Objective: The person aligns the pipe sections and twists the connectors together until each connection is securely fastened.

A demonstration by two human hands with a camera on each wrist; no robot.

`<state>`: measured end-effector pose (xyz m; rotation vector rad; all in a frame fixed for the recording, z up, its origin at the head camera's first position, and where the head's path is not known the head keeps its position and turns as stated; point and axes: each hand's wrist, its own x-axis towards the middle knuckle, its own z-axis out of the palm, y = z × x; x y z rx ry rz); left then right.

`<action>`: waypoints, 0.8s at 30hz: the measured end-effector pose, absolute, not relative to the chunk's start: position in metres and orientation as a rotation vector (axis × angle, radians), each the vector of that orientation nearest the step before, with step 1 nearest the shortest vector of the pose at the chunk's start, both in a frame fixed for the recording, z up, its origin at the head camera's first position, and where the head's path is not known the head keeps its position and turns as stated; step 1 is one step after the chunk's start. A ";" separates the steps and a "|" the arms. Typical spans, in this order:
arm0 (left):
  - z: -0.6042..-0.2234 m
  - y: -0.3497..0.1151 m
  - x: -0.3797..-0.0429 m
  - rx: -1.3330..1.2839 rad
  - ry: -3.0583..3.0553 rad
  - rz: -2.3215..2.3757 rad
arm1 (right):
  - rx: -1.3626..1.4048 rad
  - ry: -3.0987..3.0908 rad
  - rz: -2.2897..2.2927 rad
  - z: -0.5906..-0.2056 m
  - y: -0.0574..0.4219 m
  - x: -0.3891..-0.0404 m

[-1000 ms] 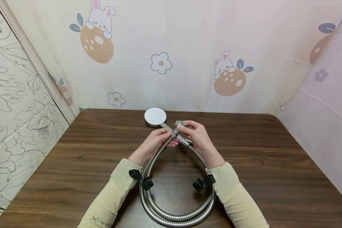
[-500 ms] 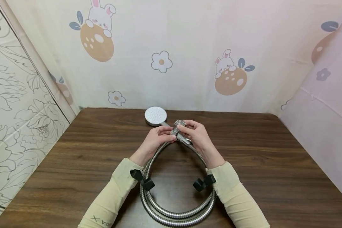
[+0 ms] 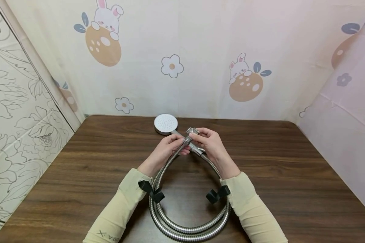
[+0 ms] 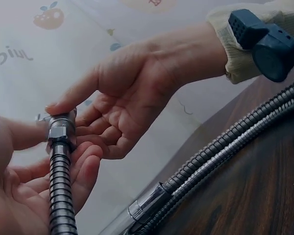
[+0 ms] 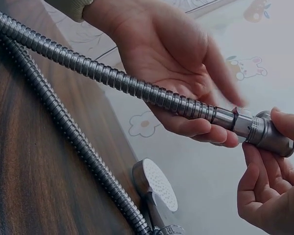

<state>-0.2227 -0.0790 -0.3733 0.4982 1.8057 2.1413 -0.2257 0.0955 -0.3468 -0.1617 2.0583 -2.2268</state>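
Observation:
My left hand (image 3: 162, 152) pinches the hex nut (image 5: 243, 122) at the end of a ribbed metal shower hose (image 5: 132, 84). In the right wrist view its thumb is blurred beside the nut, and its fingers lie under the hose. My right hand (image 3: 212, 145) grips a short, round metal fitting (image 5: 272, 137) between thumb and fingers. Nut and fitting meet in line, with some thread showing between them. Behind the hands, the shower head (image 3: 165, 124) lies face up on the table, its handle partly hidden by the left hand. The hose's other end sleeve (image 4: 149, 201) meets that handle.
The hose lies coiled in a large loop on the dark wooden table (image 3: 292, 182), below and between both forearms. A printed curtain (image 3: 200, 40) hangs along the table's back edge. Black wrist cameras (image 3: 152, 191) sit over the coil.
The left thumb and fingers rolled over the nut half a second ago and are now turned back beneath it. The right hand and the fitting stay nearly in place.

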 end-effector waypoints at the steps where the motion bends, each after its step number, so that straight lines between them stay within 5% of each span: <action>1: -0.373 -0.079 -0.223 0.501 1.787 2.150 | -0.159 2.058 -2.230 -0.347 0.096 -0.226; 24: -0.372 -0.078 -0.224 0.486 1.858 2.102 | -0.186 2.004 -2.261 -0.344 0.095 -0.225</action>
